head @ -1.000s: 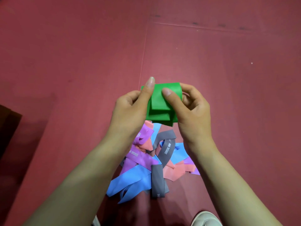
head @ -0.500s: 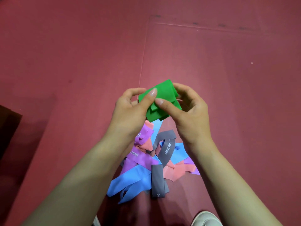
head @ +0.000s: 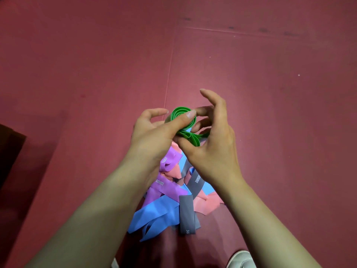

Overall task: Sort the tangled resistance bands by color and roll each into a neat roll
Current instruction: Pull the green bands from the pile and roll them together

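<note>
- While the green band (head: 178, 114) is held only by a pinch in mid-air, its coil could spring open: the rubber appears elastic, and a small easing of pressure would likely be enough.
- A lopsided roll is the second risk, since the loose tail (head: 194, 139) is folded on itself and sticks out sideways; if it is wound on without being flattened, an uneven bulge would probably result.
- If dropped, the band would fall onto the tangled pile (head: 173, 200) just below and might need to be picked out again.
- The green band is seen as several flat turns wound into a rough spiral, edge-on to the camera, bright green and unmarked.
- It is held between both hands above the near edge of the pile, over the red floor mat (head: 270, 93).
- The left hand (head: 152, 132) is clamped on the coil, thumb pressed across its top, fingers (head: 154, 112) curled behind.
- The right hand (head: 212, 147) pinches the tail with the thumb from below; its forefinger is raised and spread apart, the other fingers curled behind the coil.
</note>
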A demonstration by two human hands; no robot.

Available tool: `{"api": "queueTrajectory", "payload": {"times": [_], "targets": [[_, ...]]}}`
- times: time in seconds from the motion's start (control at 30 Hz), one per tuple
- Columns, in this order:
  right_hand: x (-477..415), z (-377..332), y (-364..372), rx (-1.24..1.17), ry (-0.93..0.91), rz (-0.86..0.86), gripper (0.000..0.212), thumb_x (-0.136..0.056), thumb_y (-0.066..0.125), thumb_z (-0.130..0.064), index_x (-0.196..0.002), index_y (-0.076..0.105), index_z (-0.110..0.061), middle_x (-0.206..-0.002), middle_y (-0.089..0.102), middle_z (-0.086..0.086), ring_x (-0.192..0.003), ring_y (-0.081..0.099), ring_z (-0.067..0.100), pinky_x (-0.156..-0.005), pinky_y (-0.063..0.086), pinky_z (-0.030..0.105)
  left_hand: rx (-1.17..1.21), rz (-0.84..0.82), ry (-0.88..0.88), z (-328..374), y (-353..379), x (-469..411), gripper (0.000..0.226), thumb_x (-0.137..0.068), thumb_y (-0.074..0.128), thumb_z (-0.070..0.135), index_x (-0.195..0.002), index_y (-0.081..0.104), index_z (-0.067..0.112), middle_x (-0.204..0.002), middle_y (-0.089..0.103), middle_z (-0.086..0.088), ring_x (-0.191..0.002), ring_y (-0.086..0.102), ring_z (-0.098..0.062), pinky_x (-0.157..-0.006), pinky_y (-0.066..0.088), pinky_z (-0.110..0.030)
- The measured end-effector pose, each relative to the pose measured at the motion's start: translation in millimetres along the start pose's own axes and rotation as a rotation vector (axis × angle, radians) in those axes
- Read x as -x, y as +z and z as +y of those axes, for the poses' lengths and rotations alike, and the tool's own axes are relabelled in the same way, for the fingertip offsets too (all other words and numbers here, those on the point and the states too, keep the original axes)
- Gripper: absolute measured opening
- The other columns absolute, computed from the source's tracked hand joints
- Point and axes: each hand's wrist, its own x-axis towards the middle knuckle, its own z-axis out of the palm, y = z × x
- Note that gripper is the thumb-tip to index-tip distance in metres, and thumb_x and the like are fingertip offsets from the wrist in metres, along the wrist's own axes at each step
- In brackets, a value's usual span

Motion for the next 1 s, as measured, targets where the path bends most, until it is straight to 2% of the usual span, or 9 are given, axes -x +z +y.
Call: {"api": "queueTrajectory", "payload": {"times": [0.1, 0.17, 0.3, 0.4, 0.5, 0.6, 0.67, 0.87, 1.0], "targets": [[-0.5, 2.4, -0.3, 0.041, 0.001, 0.017, 0.049, -0.072, 0.079, -0.019, -0.116, 0.057, -0.023, -0.092, 0.061, -0.017, -0.077, 0.057, 0.004, -0.069, 0.046, 0.022, 0.073, -0.032, 0.045, 1.0, -0.2, 0.3, 0.077, -0.050, 0.090, 0.021, -0.117, 0.054, 0.013, -0.085, 0.073, -0.004, -0.073, 0.070, -0.018, -0.073, 0.055, -0.031], [-0.3, 2.4, 0.4, 0.090, -0.023, 0.011, 0.030, -0.073, 0.075, -0.016, -0.101, 0.065, -0.021, -0.089, 0.065, -0.012, -0.082, 0.060, 0.009, -0.072, 0.046, 0.027, 0.091, -0.036, 0.067, 0.5, 0.0, 0.5, 0.067, -0.061, 0.085, 0.013, -0.119, 0.052, 0.014, -0.080, 0.073, -0.001, -0.070, 0.071, -0.016, -0.066, 0.057, -0.026], [1.3, 3.0, 2.2, 0.147, -0.025, 0.039, 0.017, -0.075, 0.072, -0.019, -0.091, 0.069, -0.016, -0.081, 0.070, -0.007, -0.075, 0.064, 0.014, -0.070, 0.049, 0.038, 0.123, -0.004, 0.104, -1.5, 0.7, -1.0, 0.068, -0.064, 0.083, 0.003, -0.122, 0.049, 0.015, -0.086, 0.071, -0.004, -0.070, 0.071, -0.010, -0.058, 0.053, -0.017], [2.4, 4.0, 2.5, 0.153, -0.032, 0.035, 0.017, -0.077, 0.068, -0.027, -0.081, 0.070, -0.010, -0.072, 0.070, 0.001, -0.069, 0.064, 0.024, -0.065, 0.050, 0.040, 0.121, 0.021, 0.155, -0.4, 2.6, -0.6, 0.074, -0.061, 0.085, 0.005, -0.124, 0.049, 0.018, -0.093, 0.067, -0.004, -0.064, 0.067, 0.000, -0.053, 0.048, -0.011], [3.2, 3.0, 4.4, 0.191, -0.121, 0.083, 0.011, -0.076, 0.067, -0.018, -0.074, 0.069, -0.008, -0.069, 0.065, 0.001, -0.066, 0.059, 0.026, -0.061, 0.048, 0.040, 0.110, 0.018, 0.189, 0.1, 3.2, 0.1, 0.079, -0.061, 0.085, 0.004, -0.128, 0.045, 0.020, -0.097, 0.065, -0.004, -0.059, 0.064, 0.006, -0.048, 0.045, -0.008], [2.9, 1.4, 6.1, 0.189, -0.163, 0.129, 0.005, -0.071, 0.067, -0.011, -0.070, 0.070, -0.007, -0.078, 0.058, -0.002, -0.071, 0.056, 0.024, -0.061, 0.046, 0.038, 0.156, 0.015, 0.164, -0.6, 1.7, -1.5, 0.083, -0.061, 0.085, 0.003, -0.129, 0.043, 0.023, -0.102, 0.065, -0.007, -0.068, 0.069, -0.003, -0.052, 0.049, -0.013], [2.9, 1.9, 7.0, 0.172, -0.211, 0.141, 0.002, -0.069, 0.070, -0.005, -0.068, 0.069, -0.007, -0.084, 0.061, 0.000, -0.074, 0.058, 0.025, -0.061, 0.047, 0.037, 0.181, 0.025, 0.144, -0.5, 0.7, -2.3, 0.081, -0.062, 0.084, 0.004, -0.129, 0.043, 0.024, -0.102, 0.066, -0.006, -0.075, 0.070, -0.010, -0.055, 0.051, -0.015], [2.9, 3.3, 9.4, 0.171, -0.323, 0.129, 0.007, -0.069, 0.073, -0.003, -0.065, 0.067, -0.006, -0.090, 0.067, 0.004, -0.077, 0.061, 0.026, -0.063, 0.048, 0.034, 0.264, 0.060, 0.113, 2.5, -2.1, -2.3, 0.077, -0.065, 0.083, 0.005, -0.129, 0.044, 0.023, -0.096, 0.068, -0.002, -0.068, 0.070, -0.008, -0.056, 0.052, -0.020], [2.1, 5.6, 7.4, 0.139, -0.238, 0.073, 0.005, -0.071, 0.073, -0.005, -0.072, 0.068, -0.007, -0.096, 0.066, 0.003, -0.085, 0.061, 0.025, -0.071, 0.049, 0.033, 0.242, 0.038, 0.114, 3.1, -2.1, -1.6, 0.073, -0.056, 0.085, 0.009, -0.118, 0.050, 0.024, -0.098, 0.068, -0.004, -0.071, 0.070, -0.013, -0.058, 0.052, -0.019]]}}
